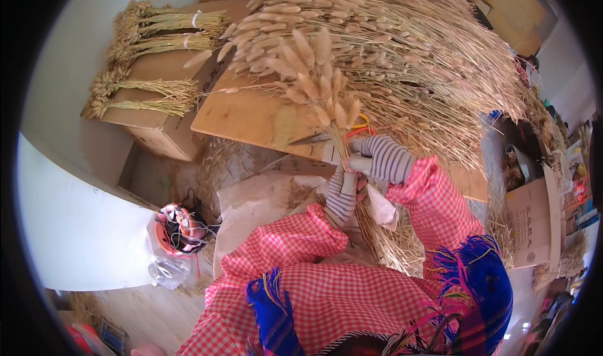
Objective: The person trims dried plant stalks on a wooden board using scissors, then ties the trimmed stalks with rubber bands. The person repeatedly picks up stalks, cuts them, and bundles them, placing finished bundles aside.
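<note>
A bunch of dried fluffy grass stems [318, 86] stands tilted in front of me, its heads up and its long stalks running down past my hands. My left hand [342, 189], in a grey striped glove, is closed around the stalks. Just above it, my right hand [374, 157], gloved alike, is closed at the same stalks; its fingertips are partly hidden. Beyond my hands, scissors [308, 140] with yellow and orange handles lie at the edge of the wooden board [251, 114]. A large pile of loose dried grass [402, 60] covers most of the board.
Tied grass bundles [182, 20] lie on cardboard boxes [157, 126] at the far left. A plastic bag [169, 271] and tangled cords [182, 230] are at the lower left. Another cardboard box [527, 221] stands at the right. Cut straw [408, 252] litters the floor below my hands.
</note>
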Demonstrator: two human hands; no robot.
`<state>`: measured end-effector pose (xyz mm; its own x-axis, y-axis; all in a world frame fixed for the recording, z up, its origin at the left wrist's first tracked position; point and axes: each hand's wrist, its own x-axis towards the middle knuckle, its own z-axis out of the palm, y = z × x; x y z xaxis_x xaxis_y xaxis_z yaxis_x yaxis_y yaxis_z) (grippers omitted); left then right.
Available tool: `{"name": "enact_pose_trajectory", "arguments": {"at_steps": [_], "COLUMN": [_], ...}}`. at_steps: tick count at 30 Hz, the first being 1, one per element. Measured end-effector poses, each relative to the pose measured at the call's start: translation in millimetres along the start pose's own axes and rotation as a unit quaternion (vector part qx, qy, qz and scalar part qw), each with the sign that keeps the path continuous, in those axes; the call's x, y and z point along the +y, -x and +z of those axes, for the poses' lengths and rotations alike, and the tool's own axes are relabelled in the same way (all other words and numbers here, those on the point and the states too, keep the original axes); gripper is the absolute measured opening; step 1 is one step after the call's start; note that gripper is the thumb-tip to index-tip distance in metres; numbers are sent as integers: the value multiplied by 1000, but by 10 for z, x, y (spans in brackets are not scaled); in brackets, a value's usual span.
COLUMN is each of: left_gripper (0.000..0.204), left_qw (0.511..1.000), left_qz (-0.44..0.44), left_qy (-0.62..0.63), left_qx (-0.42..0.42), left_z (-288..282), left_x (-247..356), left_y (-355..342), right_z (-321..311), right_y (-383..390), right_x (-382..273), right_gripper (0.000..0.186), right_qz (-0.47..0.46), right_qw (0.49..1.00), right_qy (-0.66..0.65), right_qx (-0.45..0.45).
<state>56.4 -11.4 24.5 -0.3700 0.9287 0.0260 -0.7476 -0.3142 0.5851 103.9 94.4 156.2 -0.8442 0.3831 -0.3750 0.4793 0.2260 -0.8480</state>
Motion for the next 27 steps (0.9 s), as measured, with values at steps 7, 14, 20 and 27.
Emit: {"name": "enact_pose_trajectory", "arguments": {"at_steps": [7,14,20,27], "left_gripper": [24,38,36,32], "left_qw": [997,998,993,997], "left_qz": [-57,-66,-32,-57], "left_qy": [19,12,-13,45], "left_qx": [-47,9,112,38], "left_z": [130,264,304,150], "left_x": [44,170,47,29], "left_y": [10,-11,-28,-83], "right_z": [-203,-160,-211,-245], "right_y": [-77,-32,-17,362], "right_x": [171,172,207,268], "right_gripper": [23,24,24,28], "right_qz": [-33,-47,-73,-154], "right_qw": [991,993,996,959], "right_qy": [-113,-112,-60,58], "right_qx": [-62,2,-6,232]}}
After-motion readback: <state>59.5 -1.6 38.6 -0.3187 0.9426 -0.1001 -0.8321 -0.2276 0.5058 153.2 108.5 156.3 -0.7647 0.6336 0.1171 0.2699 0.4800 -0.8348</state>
